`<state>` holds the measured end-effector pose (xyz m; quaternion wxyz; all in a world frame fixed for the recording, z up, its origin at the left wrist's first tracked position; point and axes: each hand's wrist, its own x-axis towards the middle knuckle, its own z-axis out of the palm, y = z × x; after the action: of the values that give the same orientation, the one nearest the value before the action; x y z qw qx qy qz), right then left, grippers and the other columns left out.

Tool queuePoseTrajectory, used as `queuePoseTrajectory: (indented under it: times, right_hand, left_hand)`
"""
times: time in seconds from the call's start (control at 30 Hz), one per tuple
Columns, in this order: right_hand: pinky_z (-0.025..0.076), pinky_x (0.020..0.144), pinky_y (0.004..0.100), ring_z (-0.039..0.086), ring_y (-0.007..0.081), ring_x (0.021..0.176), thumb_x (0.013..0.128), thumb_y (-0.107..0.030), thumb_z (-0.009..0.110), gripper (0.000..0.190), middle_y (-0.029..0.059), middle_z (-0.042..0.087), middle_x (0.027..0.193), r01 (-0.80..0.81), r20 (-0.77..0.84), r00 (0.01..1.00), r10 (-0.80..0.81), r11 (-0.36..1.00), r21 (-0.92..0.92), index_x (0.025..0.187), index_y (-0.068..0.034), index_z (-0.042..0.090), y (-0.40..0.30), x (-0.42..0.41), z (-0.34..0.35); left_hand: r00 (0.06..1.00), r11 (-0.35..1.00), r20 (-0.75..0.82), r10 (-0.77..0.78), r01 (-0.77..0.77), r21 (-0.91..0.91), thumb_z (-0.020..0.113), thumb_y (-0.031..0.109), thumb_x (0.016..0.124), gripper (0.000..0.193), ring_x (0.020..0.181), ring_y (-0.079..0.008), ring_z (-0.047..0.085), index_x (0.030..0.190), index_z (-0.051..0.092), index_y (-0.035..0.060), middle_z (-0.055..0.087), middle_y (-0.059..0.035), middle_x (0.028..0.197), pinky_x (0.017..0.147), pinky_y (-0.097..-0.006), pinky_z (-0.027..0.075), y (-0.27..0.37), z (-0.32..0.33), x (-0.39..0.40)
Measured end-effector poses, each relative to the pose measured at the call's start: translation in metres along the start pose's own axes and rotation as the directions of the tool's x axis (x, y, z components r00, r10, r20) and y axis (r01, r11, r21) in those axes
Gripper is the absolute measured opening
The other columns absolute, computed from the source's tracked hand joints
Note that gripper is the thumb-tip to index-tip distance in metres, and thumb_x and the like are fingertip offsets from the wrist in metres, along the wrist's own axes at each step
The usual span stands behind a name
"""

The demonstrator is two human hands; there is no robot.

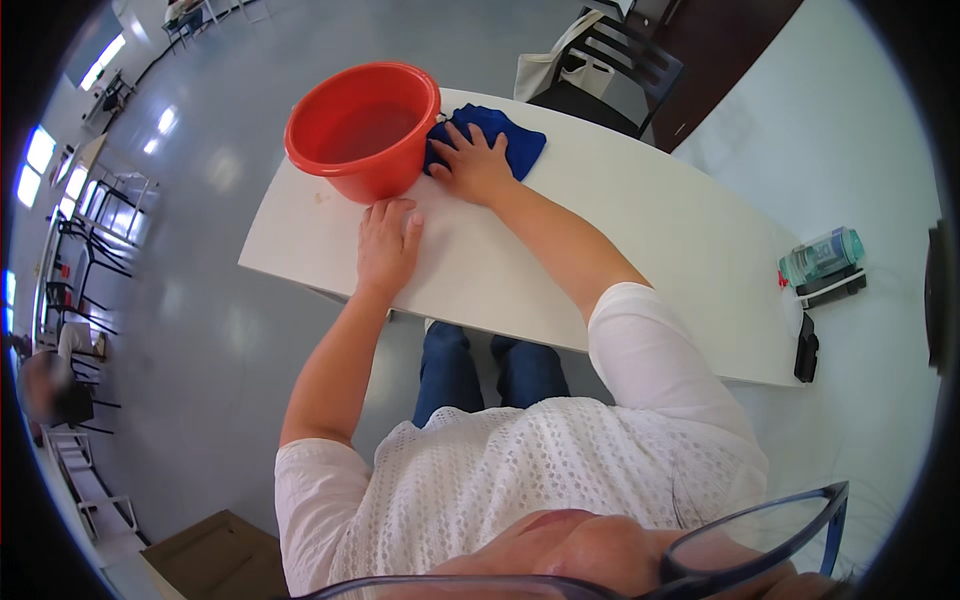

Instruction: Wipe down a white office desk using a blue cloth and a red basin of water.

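My right hand lies palm down with spread fingers on a dark blue cloth, which is bunched at its far edge. The cloth sits against the right side of a red plastic basin. Liquid appears to stand inside the basin, which rests near the far left end of a white table. My left hand is on the table just in front of the basin, its thumb apart from the fingers. Its fingertips are close to the basin's base; whether they touch it I cannot tell.
At the table's right end, by the wall, are a teal-capped clear bottle and a black case. A black chair with a cream cloth bag stands beyond the table. A cardboard box sits at lower left. Other people sit far left.
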<state>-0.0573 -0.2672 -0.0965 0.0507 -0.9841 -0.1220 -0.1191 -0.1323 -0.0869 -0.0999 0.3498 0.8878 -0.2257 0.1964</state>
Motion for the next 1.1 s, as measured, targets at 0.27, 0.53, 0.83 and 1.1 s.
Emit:
queuePoseTrajectory:
  times: [0.27, 0.53, 0.83, 1.1]
  right_hand:
    - [0.017, 0.094, 0.0651, 0.025, 0.0318, 0.127, 0.086, -0.045, 0.039, 0.051, 0.0076, 0.027, 0.141, -0.221, 0.010, 0.975, 0.221, 0.975, -0.010, 0.131, -0.022, 0.038, 0.014, 0.002, -0.009]
    - [0.016, 0.096, 0.0645, 0.022, 0.0324, 0.129, 0.086, -0.048, 0.037, 0.053, 0.0062, 0.022, 0.143, -0.480, 0.039, 0.875, 0.483, 0.875, -0.058, 0.133, -0.025, 0.034, 0.076, -0.046, -0.028]
    - [0.016, 0.097, 0.0633, 0.021, 0.0324, 0.130, 0.087, -0.049, 0.034, 0.051, 0.0064, 0.020, 0.144, -0.630, -0.002, 0.770, 0.639, 0.759, -0.166, 0.134, -0.029, 0.031, 0.134, -0.137, -0.060]
    - [0.012, 0.095, 0.0665, 0.010, 0.0438, 0.129, 0.084, -0.058, 0.035, 0.056, 0.0133, 0.012, 0.145, -0.800, -0.077, 0.570, 0.818, 0.532, -0.277, 0.133, -0.033, 0.030, 0.172, -0.253, -0.092]
  left_hand:
    - [1.000, 1.000, -0.006, -0.007, 0.007, -0.007, 0.047, 0.024, 0.085, 0.023, 0.096, -0.0358, 0.046, 0.097, 0.053, 0.0056, 0.054, -0.0155, 0.097, 0.085, -0.0423, 0.036, -0.001, -0.001, 0.001]
    - [0.999, 1.000, -0.039, 0.026, -0.027, -0.008, 0.048, 0.022, 0.085, 0.021, 0.091, -0.0376, 0.048, 0.095, 0.053, 0.0033, 0.055, -0.0177, 0.095, 0.081, -0.0431, 0.038, -0.004, 0.001, -0.001]
    - [0.998, 1.000, -0.061, -0.022, 0.021, -0.022, 0.047, 0.022, 0.086, 0.022, 0.092, -0.0374, 0.048, 0.096, 0.054, 0.0039, 0.055, -0.0175, 0.095, 0.081, -0.0436, 0.039, -0.007, 0.003, 0.003]
    - [0.996, 0.998, -0.078, -0.047, 0.045, -0.036, 0.043, 0.026, 0.088, 0.026, 0.093, -0.0361, 0.048, 0.097, 0.055, 0.0050, 0.055, -0.0173, 0.097, 0.082, -0.0429, 0.038, -0.009, 0.004, 0.003]
